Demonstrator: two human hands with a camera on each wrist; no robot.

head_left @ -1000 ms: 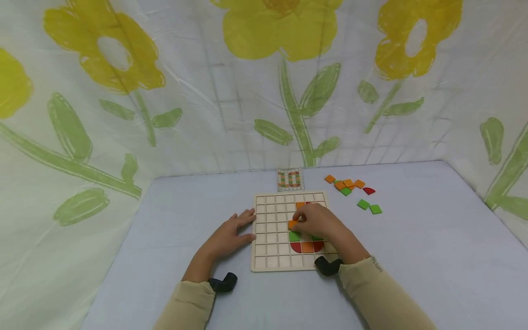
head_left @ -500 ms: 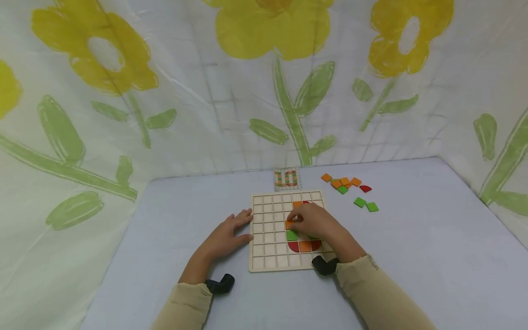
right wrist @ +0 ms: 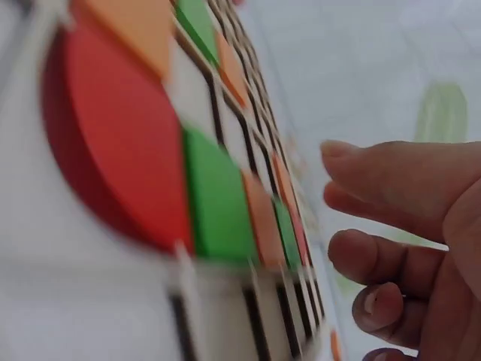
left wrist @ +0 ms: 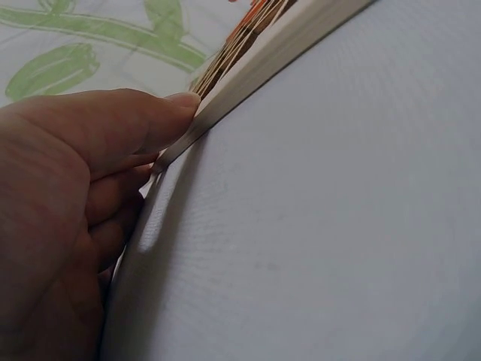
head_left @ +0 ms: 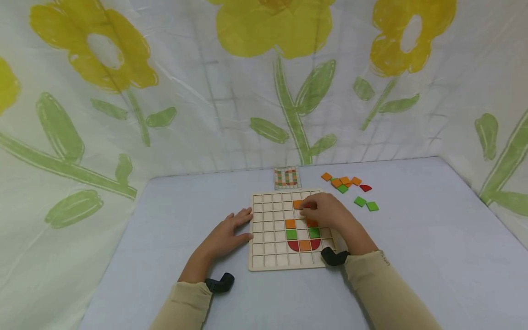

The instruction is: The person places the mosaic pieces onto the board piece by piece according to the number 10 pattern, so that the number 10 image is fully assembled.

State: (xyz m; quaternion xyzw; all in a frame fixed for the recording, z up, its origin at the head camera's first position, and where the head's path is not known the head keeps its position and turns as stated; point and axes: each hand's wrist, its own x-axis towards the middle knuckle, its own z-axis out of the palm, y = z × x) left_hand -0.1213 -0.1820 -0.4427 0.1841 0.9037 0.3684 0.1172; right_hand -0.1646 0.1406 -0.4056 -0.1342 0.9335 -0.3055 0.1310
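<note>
A pale wooden grid board (head_left: 270, 261) lies on the table. My left hand (head_left: 228, 234) rests at its left edge, and the left wrist view shows the thumb (left wrist: 143, 120) on the rim. Above the right half of the board is my right hand (head_left: 327, 211), with nothing between thumb and fingers in the right wrist view. An orange square tile (head_left: 290, 224) sits in a cell above a green tile (head_left: 291, 234). Red rounded pieces (head_left: 293, 246) flank an orange tile (head_left: 305, 245) in the lower row. The right hand partly covers pieces in the upper rows.
Behind the board lies a small pattern card (head_left: 287, 178). Loose orange tiles (head_left: 344, 181), green tiles (head_left: 372, 206) and a red rounded piece (head_left: 365, 188) are scattered at the back right. A flowered curtain (head_left: 185, 137) hangs behind the table.
My right hand has let go of the orange tile, which now sits in its cell, and has moved up and right. The left hand stays at the board's edge.
</note>
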